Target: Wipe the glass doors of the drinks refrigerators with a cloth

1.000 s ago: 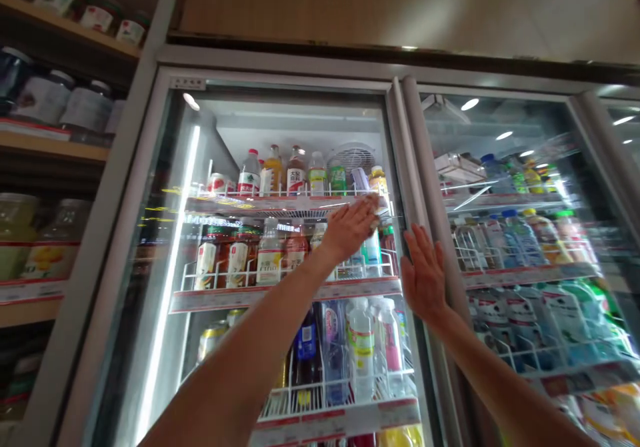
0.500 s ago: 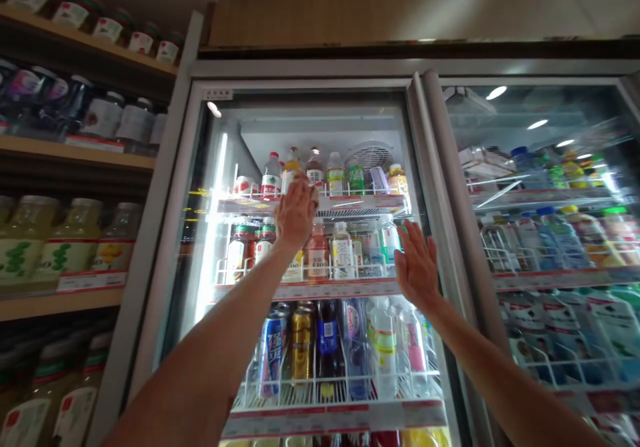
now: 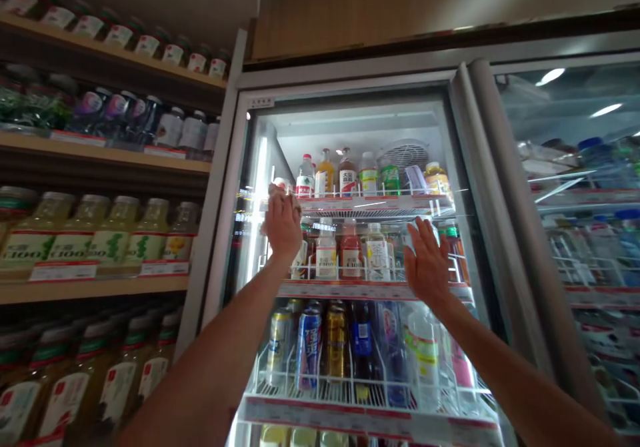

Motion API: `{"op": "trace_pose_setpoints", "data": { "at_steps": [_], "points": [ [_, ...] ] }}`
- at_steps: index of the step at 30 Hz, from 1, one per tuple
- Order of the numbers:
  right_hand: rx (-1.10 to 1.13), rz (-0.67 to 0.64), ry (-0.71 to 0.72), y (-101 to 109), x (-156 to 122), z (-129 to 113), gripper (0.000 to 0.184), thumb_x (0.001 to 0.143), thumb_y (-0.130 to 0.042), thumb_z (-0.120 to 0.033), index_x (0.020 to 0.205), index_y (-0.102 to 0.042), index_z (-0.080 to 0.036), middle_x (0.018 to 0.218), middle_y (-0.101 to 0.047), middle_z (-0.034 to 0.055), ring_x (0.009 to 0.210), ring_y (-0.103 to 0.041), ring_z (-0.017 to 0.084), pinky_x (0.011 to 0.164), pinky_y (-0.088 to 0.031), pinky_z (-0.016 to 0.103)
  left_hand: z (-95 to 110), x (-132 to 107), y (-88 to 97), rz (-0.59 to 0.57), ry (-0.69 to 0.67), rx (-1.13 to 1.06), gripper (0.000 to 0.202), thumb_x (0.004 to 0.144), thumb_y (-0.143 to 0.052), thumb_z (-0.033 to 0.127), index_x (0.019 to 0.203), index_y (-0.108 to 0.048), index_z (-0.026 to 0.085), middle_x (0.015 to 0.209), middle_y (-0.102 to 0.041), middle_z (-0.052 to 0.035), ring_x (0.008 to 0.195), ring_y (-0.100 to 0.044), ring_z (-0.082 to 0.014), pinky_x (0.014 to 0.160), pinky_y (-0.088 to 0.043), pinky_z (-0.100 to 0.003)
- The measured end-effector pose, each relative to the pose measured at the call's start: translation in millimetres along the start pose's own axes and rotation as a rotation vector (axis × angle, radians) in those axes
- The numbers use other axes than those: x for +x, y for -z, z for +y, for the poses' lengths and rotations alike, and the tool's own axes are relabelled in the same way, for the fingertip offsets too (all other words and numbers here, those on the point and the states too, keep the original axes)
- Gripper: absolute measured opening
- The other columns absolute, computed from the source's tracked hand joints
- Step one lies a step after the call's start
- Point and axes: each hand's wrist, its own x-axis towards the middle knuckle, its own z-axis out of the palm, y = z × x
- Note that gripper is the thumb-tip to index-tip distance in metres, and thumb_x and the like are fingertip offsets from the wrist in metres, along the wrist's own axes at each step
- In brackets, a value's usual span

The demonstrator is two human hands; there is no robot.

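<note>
A glass door [image 3: 345,117] of a lit drinks fridge stands in front of me. My left hand [image 3: 283,228] is against its left part, at the height of the top shelf, with fingers closed over a crumpled pale cloth [image 3: 277,188]. Most of that cloth is hidden under the hand. Farther right, my right hand [image 3: 427,260] lies flat on or very near the pane, fingers stretched out and holding nothing. Behind the glass are drink bottles [image 3: 351,250] on the middle shelf and cans [image 3: 309,350] below.
Wooden shelves [image 3: 115,290] with rows of jars and bottles run along the left. A vertical metal handle [image 3: 473,140] edges the door on its right, beside a second fridge door [image 3: 575,127]. Wood panelling [image 3: 400,7] spans the top.
My left hand has moved left across the glass with the cloth, toward the door's left edge. The view has turned left, showing more side shelves. My right hand stays at the pane's right part.
</note>
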Motion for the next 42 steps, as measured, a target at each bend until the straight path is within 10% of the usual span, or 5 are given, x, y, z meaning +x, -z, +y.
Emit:
{"op": "trace_pose_setpoints", "data": {
  "at_steps": [5,12,32,37,42],
  "points": [
    [0.046,-0.026,0.062,-12,8,-34,0.051,0.093,-0.031,-0.028,0.143,-0.024,-0.025,0.145,-0.036,0.0068,0.137,-0.028,0.019,0.112,-0.018,0.044,40,-36,-9.3,-0.108,-0.173,0.014,0.043,0.091,-0.036,0.025,0.134,-0.043,0.019,0.145,-0.038,-0.0073,0.138,-0.027,-0.0218,0.111,-0.032,-0.043],
    [0.019,-0.010,0.031,-6,12,-40,0.050,0.093,-0.031,-0.029,0.142,-0.026,-0.024,0.145,-0.035,0.0070,0.137,-0.029,0.020,0.111,-0.020,0.047,-34,-57,17.5,0.126,0.067,0.089,0.043,0.092,-0.033,0.027,0.133,-0.043,0.016,0.139,-0.044,-0.0135,0.135,-0.032,-0.0245,0.106,-0.037,-0.046],
    [0.003,-0.160,0.138,-13,-16,-114,0.055,0.093,-0.031,-0.028,0.145,-0.014,-0.025,0.145,-0.035,0.0062,0.137,-0.027,0.018,0.113,-0.019,0.044,-19,-137,42.5,-0.095,-0.249,-0.017,0.045,0.091,-0.038,0.022,0.136,-0.039,0.020,0.140,-0.044,-0.0101,0.137,-0.027,-0.0233,0.105,-0.036,-0.043],
    [-0.030,-0.163,0.127,-5,-27,-97,0.052,0.093,-0.032,-0.028,0.143,-0.022,-0.024,0.145,-0.036,0.0070,0.137,-0.027,0.019,0.112,-0.020,0.044,-57,-135,49.1,0.045,0.136,0.041,0.046,0.093,-0.033,0.026,0.138,-0.036,0.016,0.143,-0.037,-0.0163,0.138,-0.025,-0.0281,0.106,-0.033,-0.050],
    [-0.039,-0.211,0.141,-5,-36,-104,0.050,0.092,-0.033,-0.027,0.142,-0.026,-0.022,0.144,-0.037,0.0072,0.137,-0.027,0.019,0.113,-0.017,0.044,-12,-151,42.3,-0.051,-0.138,-0.013,0.045,0.093,-0.035,0.024,0.137,-0.037,0.018,0.142,-0.040,-0.0105,0.139,-0.024,-0.0227,0.108,-0.034,-0.043]
  ]
}}
